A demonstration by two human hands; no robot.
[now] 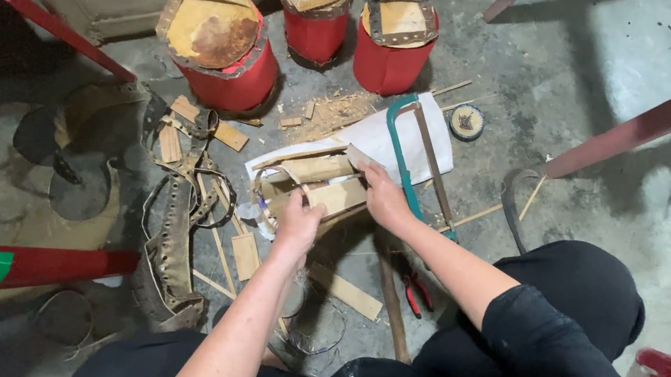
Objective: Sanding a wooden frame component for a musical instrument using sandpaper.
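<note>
My left hand (pixel 297 222) grips the near end of a flat pale wooden strip (pixel 338 196) lying across a small heap of wood pieces. My right hand (pixel 383 196) holds the strip's right end, fingers curled over it. A thin bent band or hoop (pixel 265 209) curves around the left of the heap. Behind the heap lies a white bag or cloth (pixel 384 136) on the concrete floor. A green-framed hacksaw (pixel 412 154) rests just right of my right hand.
Three red drum shells (pixel 234 78) (pixel 316 35) (pixel 388 60) stand at the back, wood chips before them. Perforated leather strips (pixel 173 241) lie left. Red-handled pliers (pixel 414 289) and wood slats (pixel 345 291) sit by my knees. Round tin (pixel 467 121) right; red metal legs (pixel 640 128) beyond.
</note>
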